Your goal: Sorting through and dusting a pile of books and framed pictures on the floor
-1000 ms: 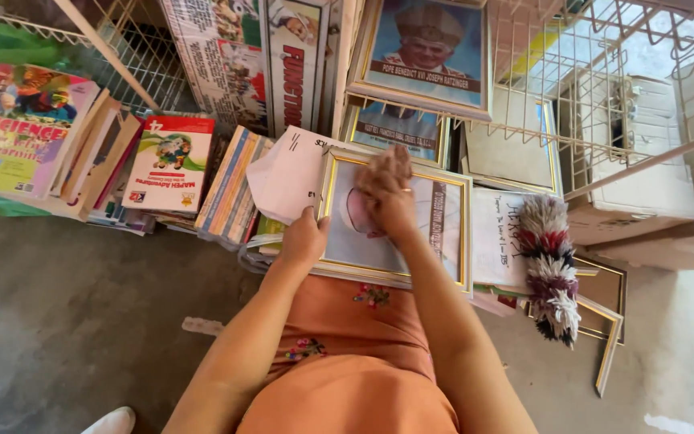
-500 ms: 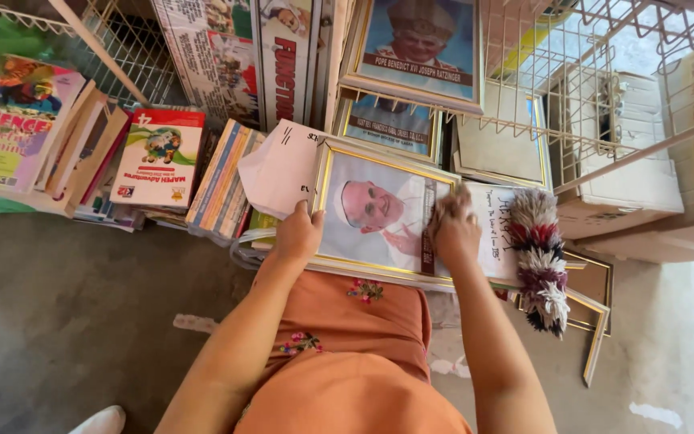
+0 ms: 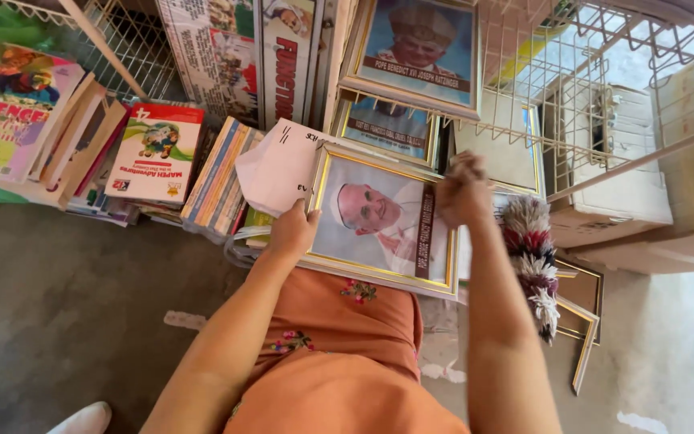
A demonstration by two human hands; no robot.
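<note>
Gold-framed portrait (image 3: 379, 221) rests on the lap, left hand (image 3: 291, 233) gripping its left edge, right hand (image 3: 461, 191) closed at its right edge, feather duster (image 3: 530, 257) just right of that hand; glass looks clean, framed pictures (image 3: 411, 56) beyond the hands untouched.

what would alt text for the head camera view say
A person's left hand and right hand hold a gold-framed portrait over their lap, amid stacked books, more framed pictures, a wire rack and a feather duster.
</note>
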